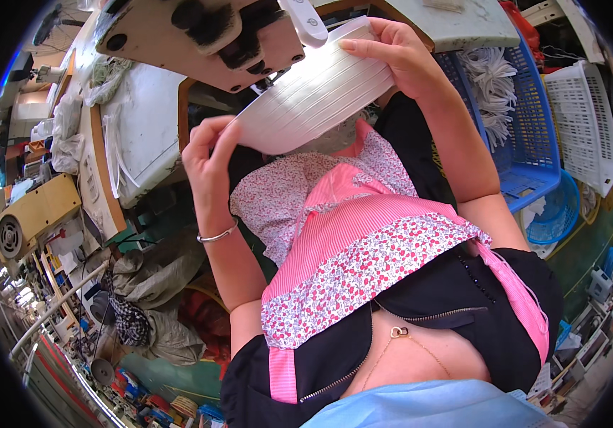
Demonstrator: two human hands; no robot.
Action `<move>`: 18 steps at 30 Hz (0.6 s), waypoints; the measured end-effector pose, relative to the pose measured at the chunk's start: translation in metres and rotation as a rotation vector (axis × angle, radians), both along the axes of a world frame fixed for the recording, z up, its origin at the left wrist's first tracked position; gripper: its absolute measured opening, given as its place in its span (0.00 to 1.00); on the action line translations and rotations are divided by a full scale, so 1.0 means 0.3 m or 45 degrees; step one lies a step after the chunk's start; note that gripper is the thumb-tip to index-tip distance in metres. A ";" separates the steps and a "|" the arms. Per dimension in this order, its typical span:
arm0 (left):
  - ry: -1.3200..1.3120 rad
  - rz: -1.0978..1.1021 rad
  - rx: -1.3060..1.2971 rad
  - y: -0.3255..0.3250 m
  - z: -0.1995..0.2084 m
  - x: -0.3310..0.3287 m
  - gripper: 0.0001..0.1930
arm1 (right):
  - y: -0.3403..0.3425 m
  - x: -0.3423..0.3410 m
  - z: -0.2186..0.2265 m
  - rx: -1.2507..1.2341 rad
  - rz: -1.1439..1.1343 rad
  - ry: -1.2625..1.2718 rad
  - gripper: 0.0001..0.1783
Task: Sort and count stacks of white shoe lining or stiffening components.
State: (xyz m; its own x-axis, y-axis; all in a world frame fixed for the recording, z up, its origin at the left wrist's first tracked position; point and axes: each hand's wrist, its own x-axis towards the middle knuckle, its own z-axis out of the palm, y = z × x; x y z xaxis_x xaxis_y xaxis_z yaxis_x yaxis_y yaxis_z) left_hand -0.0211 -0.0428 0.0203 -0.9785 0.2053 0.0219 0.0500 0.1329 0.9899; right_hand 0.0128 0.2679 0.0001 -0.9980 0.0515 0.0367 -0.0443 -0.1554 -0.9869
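Note:
A curved white piece with parallel stitched rows, like a hat brim [313,110], is stretched between my two hands beneath the sewing machine head [199,43]. My left hand [210,146] pinches its left end between thumb and fingers. At the upper right end, my right hand [399,60] grips the edge, thumb on top and fingers partly hidden behind. The brim's far edge lies close to the needle area, where the machine head hides any contact. A white lamp [306,23] beside the head shines brightly on the brim's upper part.
Right of me, a blue crate [531,160] holds bundled white strips [490,89], with a white basket [583,121] and a round blue basket [559,214] beyond. A worktable [153,107] with white cords stands left. My pink floral apron [363,250] covers my lap.

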 end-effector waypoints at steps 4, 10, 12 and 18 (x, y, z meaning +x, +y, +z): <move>0.467 -0.100 -0.356 0.062 0.007 -0.013 0.05 | 0.004 0.005 -0.006 0.025 -0.006 0.013 0.18; 0.279 0.033 -0.189 0.001 -0.027 -0.017 0.05 | -0.046 0.030 -0.005 -0.175 0.008 -0.050 0.17; 0.242 0.041 -0.155 -0.018 -0.030 -0.015 0.05 | -0.068 0.031 -0.012 -0.201 -0.006 -0.041 0.16; 0.206 0.077 -0.131 -0.046 -0.033 -0.004 0.04 | -0.123 0.036 -0.033 -0.264 -0.108 0.012 0.14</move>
State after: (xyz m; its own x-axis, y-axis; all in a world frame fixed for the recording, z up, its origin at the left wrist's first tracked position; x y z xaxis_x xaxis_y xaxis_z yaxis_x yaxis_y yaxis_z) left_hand -0.0223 -0.0567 0.0104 -0.9745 0.1555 0.1620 0.1964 0.2408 0.9505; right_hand 0.0237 0.2311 -0.0099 -0.9894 0.1430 0.0258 -0.0750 -0.3505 -0.9335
